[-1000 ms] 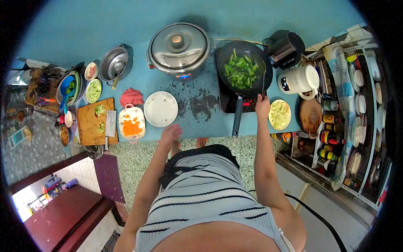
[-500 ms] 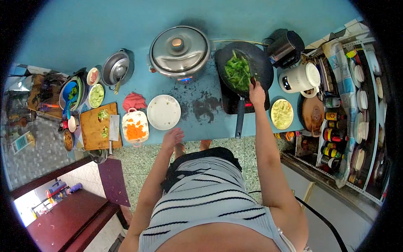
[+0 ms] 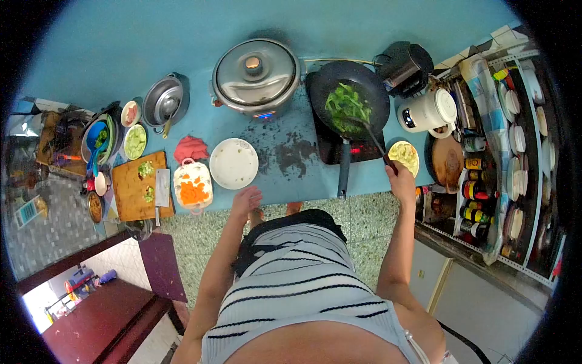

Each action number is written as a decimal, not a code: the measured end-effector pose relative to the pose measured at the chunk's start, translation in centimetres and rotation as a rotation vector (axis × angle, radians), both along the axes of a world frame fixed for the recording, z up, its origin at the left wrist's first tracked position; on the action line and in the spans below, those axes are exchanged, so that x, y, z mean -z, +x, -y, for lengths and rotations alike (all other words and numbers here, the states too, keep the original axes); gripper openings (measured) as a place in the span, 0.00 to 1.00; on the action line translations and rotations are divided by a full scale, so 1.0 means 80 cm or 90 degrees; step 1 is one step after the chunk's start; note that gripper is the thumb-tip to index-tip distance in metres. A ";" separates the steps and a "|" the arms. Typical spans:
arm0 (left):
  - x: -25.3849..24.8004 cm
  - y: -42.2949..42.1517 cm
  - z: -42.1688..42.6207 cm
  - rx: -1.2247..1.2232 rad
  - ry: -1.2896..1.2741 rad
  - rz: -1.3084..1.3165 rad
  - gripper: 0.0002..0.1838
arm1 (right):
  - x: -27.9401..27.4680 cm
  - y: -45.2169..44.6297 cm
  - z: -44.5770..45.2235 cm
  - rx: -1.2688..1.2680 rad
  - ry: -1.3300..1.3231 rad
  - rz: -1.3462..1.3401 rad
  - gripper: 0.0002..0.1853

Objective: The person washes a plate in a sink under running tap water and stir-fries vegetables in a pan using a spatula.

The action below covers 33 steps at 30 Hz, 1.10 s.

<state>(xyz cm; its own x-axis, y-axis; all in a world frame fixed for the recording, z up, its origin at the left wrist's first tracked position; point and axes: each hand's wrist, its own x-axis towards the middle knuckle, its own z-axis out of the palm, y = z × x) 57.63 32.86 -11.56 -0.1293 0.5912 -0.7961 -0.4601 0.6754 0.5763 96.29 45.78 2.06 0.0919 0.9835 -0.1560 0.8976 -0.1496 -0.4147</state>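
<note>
My right hand (image 3: 401,183) is closed around the handle of a dark spatula (image 3: 376,139). Its far end reaches into a black frying pan (image 3: 377,97), at the near edge of the chopped green vegetables (image 3: 345,104); the blade is hard to make out. The pan stands on a black induction cooker (image 3: 327,148), its handle pointing toward me. Just below my right hand's reach, a bowl of pale yellow-green slices (image 3: 405,156) sits beside it. My left hand (image 3: 247,201) is open at the counter's front edge, near a white plate (image 3: 233,162), holding nothing.
A lidded steel pot (image 3: 257,79) stands at the back. Leftward are a dish of chopped carrot (image 3: 194,191), a red cloth (image 3: 190,148), and a cutting board (image 3: 130,191) with a cleaver (image 3: 162,187). A white kettle (image 3: 424,111) and a shelf of bottles (image 3: 476,191) are at right.
My right hand has moved right and toward me, from above the pan to beside the bowl, with the spatula now slanting into the pan. The greens have shifted slightly. My left hand stays put.
</note>
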 end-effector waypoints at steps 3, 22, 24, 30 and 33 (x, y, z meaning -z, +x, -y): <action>0.001 0.003 -0.006 0.012 0.009 0.009 0.17 | 0.021 -0.005 -0.009 -0.017 -0.063 0.041 0.16; 0.002 -0.010 0.027 -0.063 -0.013 0.025 0.16 | 0.123 -0.048 -0.083 0.362 -0.120 -0.435 0.19; 0.001 -0.010 0.029 -0.060 -0.012 0.032 0.15 | 0.199 -0.025 -0.107 0.252 0.145 -0.318 0.14; 0.005 -0.007 0.018 -0.032 0.020 0.032 0.17 | 0.191 -0.043 -0.129 0.223 0.062 -0.211 0.20; -0.006 -0.002 0.011 -0.029 0.014 0.025 0.18 | 0.145 -0.065 -0.104 0.143 0.043 -0.167 0.21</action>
<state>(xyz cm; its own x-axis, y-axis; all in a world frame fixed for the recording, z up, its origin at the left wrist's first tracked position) 57.44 31.98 -11.12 -0.1258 0.6026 -0.7881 -0.5126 0.6406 0.5717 91.11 54.08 -9.56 0.2733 0.9520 -0.1380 0.7066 -0.2960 -0.6427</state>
